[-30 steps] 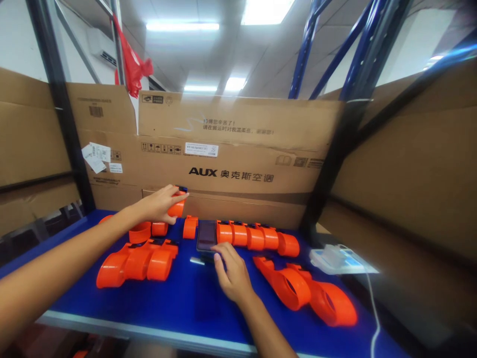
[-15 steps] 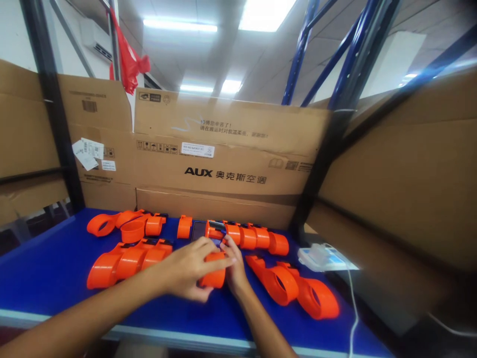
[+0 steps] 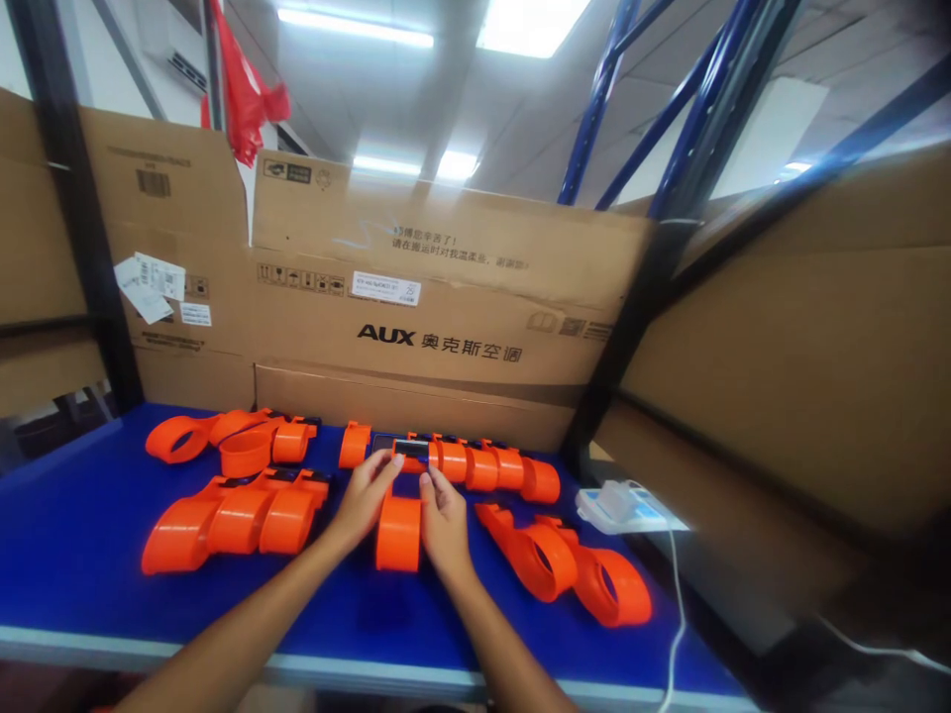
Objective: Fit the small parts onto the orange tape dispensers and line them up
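Both bare forearms enter from the near edge and converge toward scene centre. Left forearm runs in from the near left at a long diagonal; right forearm comes up steeper from near centre. Left hand [image 3: 366, 498] and right hand [image 3: 442, 517] sit close side by side, palms down, wrists low. Fingers of each extend forward, tips angled toward each other, pinching lightly.

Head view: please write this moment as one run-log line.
left hand: on orange band | right hand: on band | band: on blue table
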Motion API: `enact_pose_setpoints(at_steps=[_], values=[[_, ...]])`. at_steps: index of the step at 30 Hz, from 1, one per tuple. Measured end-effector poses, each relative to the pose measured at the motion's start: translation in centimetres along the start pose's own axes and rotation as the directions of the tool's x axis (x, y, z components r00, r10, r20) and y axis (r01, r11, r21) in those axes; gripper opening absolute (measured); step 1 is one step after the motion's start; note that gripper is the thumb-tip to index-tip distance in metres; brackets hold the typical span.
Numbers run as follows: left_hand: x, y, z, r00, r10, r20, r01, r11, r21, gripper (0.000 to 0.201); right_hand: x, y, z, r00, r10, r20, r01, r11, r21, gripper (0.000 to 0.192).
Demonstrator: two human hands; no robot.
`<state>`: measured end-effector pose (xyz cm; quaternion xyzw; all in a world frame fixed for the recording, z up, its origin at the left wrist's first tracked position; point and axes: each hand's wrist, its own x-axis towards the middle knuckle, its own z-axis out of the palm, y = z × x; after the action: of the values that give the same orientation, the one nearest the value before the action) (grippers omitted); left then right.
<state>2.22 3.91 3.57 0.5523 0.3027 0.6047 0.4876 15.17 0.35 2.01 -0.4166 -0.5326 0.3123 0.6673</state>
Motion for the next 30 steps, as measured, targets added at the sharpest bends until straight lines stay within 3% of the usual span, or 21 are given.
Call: enact_pose_setpoints(at_steps=[5, 11, 18, 30], values=[[-0.5, -0.2, -1.4, 0.999, -0.007, -0.053, 0.004, 0.998, -0.061, 0.036, -0.2, 0.1, 0.4, 0.995, 0.019, 0.096, -0.017, 1.000, -0.026, 0.037], [-1.0, -0.2, -1.4, 0.999, -0.007, -0.047, 0.003, 0.997, -0.071, 0.034, -0.4, -0.7, 0.1, 0.978, 0.093, 0.185, -0.088, 0.995, -0.037, 0.031], [-1.1, -0.5, -1.4, 0.999, -0.029, -0.030, 0.027, 0.998, -0.050, 0.034, -0.5, -1.7, -0.3, 0.983, 0.051, 0.178, -0.033, 0.994, -0.104, 0.029], [-1.2, -0.4, -1.1, 0.998, -0.033, -0.046, 0.030, 0.997, -0.066, 0.035, -0.3, -0.9, -0.3, 0.985, 0.040, 0.167, -0.019, 0.992, -0.125, 0.031]])
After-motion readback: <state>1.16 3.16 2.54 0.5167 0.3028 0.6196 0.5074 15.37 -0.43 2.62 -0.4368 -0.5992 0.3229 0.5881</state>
